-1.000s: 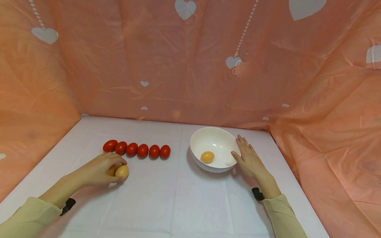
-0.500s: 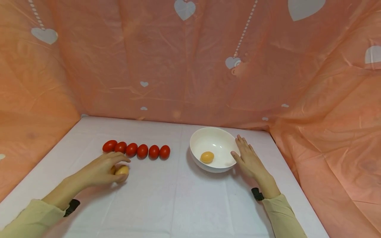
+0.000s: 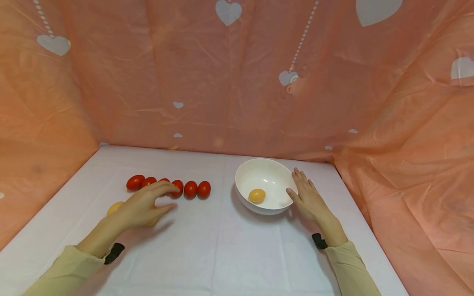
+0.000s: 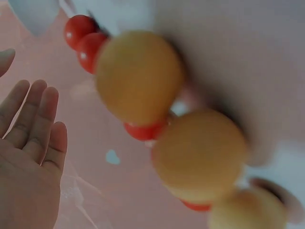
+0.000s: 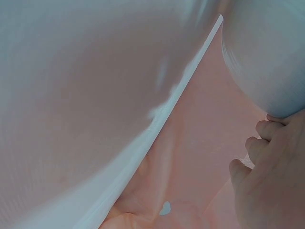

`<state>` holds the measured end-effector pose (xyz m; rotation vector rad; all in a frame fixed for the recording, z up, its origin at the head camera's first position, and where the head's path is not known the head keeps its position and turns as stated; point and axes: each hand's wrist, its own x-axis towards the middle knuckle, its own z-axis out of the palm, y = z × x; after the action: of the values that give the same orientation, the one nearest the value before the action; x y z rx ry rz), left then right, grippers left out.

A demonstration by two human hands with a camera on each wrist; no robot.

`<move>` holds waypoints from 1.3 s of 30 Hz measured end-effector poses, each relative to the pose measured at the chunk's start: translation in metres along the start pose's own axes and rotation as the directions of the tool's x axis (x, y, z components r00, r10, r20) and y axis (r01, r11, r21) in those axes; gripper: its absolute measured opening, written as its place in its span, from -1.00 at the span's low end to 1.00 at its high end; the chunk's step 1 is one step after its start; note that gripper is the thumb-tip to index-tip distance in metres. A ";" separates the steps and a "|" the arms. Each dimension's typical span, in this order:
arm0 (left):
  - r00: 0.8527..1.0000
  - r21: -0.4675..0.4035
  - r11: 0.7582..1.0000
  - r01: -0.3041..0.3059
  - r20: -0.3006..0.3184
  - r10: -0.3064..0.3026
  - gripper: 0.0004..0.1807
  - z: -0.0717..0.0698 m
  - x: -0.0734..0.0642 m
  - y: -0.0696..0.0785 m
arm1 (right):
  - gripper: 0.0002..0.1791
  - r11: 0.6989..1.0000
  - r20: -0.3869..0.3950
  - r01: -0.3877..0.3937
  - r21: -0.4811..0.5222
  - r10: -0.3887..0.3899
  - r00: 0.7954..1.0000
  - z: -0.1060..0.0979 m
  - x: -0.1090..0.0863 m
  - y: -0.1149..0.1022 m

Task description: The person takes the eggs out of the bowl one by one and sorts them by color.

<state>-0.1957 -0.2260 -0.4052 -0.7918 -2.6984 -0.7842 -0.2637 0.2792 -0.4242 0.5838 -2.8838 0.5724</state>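
Observation:
In the head view my left hand (image 3: 144, 209) hovers over the left part of the table, thumb and fingers apart, with nothing between them. Beneath and behind it, partly covered, lie yellow egg-shaped pieces (image 3: 114, 208). The left wrist view has three of these yellow pieces (image 4: 199, 155) in a line, blurred, beside the left hand (image 4: 33, 157). A row of red cherry tomatoes (image 3: 190, 190) lies just beyond the hand. To the right stands a white bowl (image 3: 279, 185) holding one yellow piece (image 3: 257, 196). My right hand (image 3: 312, 201) rests straight-fingered against the bowl's right side.
A white cloth (image 3: 229, 255) covers the table. Orange sheeting (image 3: 229, 82) with pale hearts hangs behind it and along both sides. The right wrist view shows the bowl's outer wall (image 5: 271, 52) above the fingers, with a table edge running diagonally.
My left hand has let go of the yellow piece it pinched and moved right, opening its fingers. Another yellow piece shows behind the wrist. The right hand and bowl have stayed put.

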 end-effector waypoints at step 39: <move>0.988 -0.252 0.956 -0.150 -0.001 0.155 -0.58 0.069 0.137 0.078 | -0.19 1.000 -0.001 -0.003 -0.003 0.003 1.000 0.003 0.002 0.003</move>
<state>-0.2703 -0.0724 -0.3818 -1.0540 -2.5451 -1.1004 -0.2674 0.2802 -0.4272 0.5784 -2.8846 0.5692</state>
